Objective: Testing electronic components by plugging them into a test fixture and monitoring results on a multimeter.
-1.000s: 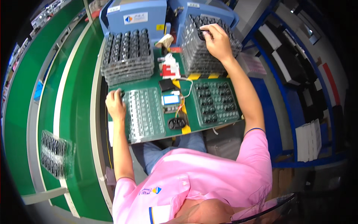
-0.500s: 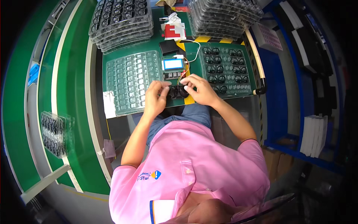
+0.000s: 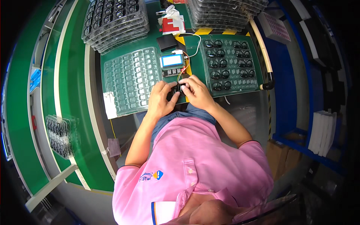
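At the near edge of the green bench, my left hand and my right hand meet over small black rounded parts. The fingers of both hands are bent and pressed onto these parts, which they largely cover. Thin coloured wires run down to the spot from a small circuit board with a lit blue-and-white display. Below the display is a row of square dark buttons. Exactly how the wires meet the black parts is hidden by my fingers.
A clear moulded tray lies left; another clear tray with black ring-shaped parts lies right. Stacked filled trays stand behind. A black box and white cable sit near the display. A pale pole borders the right side.
My hands have come closer together, and their fingers now cover more of the black parts. The whole view has shifted slightly.
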Tool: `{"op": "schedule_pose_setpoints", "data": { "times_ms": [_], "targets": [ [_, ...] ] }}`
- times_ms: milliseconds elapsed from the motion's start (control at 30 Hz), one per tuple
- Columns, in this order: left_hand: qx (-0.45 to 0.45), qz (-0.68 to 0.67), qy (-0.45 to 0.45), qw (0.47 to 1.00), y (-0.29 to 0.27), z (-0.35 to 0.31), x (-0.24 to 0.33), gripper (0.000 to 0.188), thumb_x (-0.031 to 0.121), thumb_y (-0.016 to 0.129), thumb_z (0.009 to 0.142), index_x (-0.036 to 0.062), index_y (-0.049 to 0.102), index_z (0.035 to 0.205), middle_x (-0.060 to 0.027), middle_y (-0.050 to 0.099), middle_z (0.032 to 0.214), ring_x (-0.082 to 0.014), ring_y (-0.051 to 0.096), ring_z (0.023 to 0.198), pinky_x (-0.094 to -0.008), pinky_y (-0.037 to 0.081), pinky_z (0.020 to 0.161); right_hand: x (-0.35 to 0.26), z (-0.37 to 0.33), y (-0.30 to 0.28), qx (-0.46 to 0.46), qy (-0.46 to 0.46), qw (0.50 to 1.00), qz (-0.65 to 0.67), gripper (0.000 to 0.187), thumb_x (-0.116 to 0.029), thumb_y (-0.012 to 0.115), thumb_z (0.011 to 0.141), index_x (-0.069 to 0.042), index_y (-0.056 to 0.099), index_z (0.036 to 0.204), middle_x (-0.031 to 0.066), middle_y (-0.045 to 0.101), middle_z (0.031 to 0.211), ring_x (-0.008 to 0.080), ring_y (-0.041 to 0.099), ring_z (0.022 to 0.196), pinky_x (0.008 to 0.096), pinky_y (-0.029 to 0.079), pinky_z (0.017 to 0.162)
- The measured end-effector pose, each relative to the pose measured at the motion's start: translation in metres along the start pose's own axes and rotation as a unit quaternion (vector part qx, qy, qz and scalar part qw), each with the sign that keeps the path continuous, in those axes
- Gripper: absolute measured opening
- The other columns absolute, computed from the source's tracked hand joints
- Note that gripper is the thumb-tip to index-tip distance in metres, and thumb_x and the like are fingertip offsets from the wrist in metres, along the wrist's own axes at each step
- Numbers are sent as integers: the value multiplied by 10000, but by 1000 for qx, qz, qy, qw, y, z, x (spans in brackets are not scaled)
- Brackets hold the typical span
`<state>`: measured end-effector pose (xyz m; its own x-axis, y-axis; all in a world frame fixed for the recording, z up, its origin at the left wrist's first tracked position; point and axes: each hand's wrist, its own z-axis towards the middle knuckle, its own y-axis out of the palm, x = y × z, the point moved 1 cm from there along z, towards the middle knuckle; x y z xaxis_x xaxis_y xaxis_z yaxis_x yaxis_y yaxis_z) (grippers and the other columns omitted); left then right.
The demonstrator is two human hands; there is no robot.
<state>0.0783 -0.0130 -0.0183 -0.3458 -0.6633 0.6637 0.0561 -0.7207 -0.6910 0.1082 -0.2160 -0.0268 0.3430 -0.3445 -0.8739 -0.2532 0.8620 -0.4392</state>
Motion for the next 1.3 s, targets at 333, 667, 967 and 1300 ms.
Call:
{"op": "schedule_pose_setpoints", "data": {
  "times_ms": [333, 667, 967, 1300],
  "targets": [
    [14, 65, 25, 997, 6, 0, 4, 401, 232, 822, 841, 79, 725, 1199, -92, 580, 928, -300, 590, 868, -418, 465, 786, 11, -2, 21, 89, -71, 989, -90, 123, -131, 677, 980, -43, 693, 1065, 140, 627, 961, 366, 646, 885, 467, 536, 771],
    [23, 62, 29, 997, 5, 0, 4, 383, 231, 817, 841, 81, 730, 1183, -86, 576, 917, -295, 588, 852, -414, 454, 764, 12, 0, 20, 98, -108, 985, -97, 130, -78, 704, 958, -42, 701, 1082, 123, 628, 922, 310, 626, 767, 418, 522, 678],
    [9, 56, 34, 998, 4, 1, 4, 394, 243, 824, 849, 115, 741, 1212, -67, 585, 929, -285, 595, 867, -411, 444, 772, 18, 0, 21, 105, -120, 981, -109, 98, -99, 699, 966, -41, 672, 1041, 146, 630, 931, 347, 638, 817, 432, 523, 707],
    [-10, -64, -28, 997, -1, 1, -2, 294, 116, 840, 862, 60, 709, 1120, -38, 657, 939, -206, 612, 872, -352, 483, 792, 23, -7, 11, 33, 72, 996, 28, 231, -145, 787, 931, -27, 631, 1053, 76, 612, 946, 146, 564, 721, 328, 467, 638]
  ]
}}
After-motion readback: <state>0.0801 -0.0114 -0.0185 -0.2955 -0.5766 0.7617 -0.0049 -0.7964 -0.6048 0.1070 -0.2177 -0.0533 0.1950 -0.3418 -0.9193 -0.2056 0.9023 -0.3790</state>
